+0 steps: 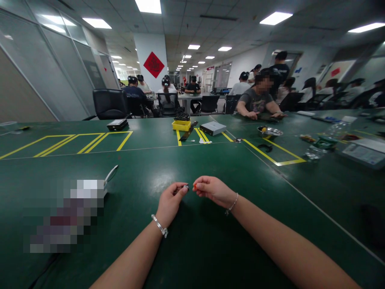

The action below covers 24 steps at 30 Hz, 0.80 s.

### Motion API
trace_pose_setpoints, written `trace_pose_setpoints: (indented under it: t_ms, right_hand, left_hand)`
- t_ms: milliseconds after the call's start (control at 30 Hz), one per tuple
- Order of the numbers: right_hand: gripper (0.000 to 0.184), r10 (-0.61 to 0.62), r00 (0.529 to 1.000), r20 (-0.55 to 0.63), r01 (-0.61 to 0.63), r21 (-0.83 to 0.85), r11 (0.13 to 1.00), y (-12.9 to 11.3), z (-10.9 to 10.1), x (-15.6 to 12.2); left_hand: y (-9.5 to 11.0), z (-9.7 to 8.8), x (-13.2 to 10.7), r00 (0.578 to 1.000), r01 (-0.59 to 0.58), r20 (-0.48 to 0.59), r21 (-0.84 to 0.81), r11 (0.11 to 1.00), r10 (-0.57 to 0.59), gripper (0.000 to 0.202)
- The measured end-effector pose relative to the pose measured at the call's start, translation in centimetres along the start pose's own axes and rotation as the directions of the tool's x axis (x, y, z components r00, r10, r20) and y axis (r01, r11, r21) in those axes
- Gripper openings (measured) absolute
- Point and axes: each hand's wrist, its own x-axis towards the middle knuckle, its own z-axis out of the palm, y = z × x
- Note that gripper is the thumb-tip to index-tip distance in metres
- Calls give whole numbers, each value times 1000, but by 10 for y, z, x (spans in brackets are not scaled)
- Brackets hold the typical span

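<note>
Just above the green table (144,168), my two hands face each other with a small gap between the fingertips. Pinched in my left hand (172,200) is a small dark piece (186,187) with a light metallic glint; most of it is hidden by the fingers. My right hand (215,191) pinches a small orange piece (195,186) between thumb and forefinger. Both pieces are too small for me to tell their kind. They are close together but apart.
A pixelated object (69,216) lies at the left. Farther back stand a yellow bin (181,125), a grey box (213,128), a black box (117,124) and a metal bowl (272,132). Clear plastic bottles (326,140) are at the right. Across the table sits a person (258,98).
</note>
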Motion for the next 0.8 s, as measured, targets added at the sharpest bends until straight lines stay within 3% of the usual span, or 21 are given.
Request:
trace_pose_setpoints:
  t_ms: [233, 500, 667, 800]
  right_hand:
    - [23, 23, 999, 46, -28, 120, 992, 4, 0, 0]
    - [24, -45, 999, -30, 49, 152, 987, 10, 4, 3]
    - [21, -188, 973, -136, 186, -22, 982, 16, 16, 3]
    - [18, -239, 947, -213, 200, -188, 962, 17, 19, 2]
  left_hand:
    - [-1, 2, -1, 999, -22, -26, 53, 998, 24, 25]
    - [-3, 4, -3, 997, -74, -10, 133, 988, 76, 21]
    - [-1, 4, -5, 990, -129, -23, 217, 968, 137, 18]
    - [0, 4, -6, 988, -128, -60, 230, 965, 146, 18]
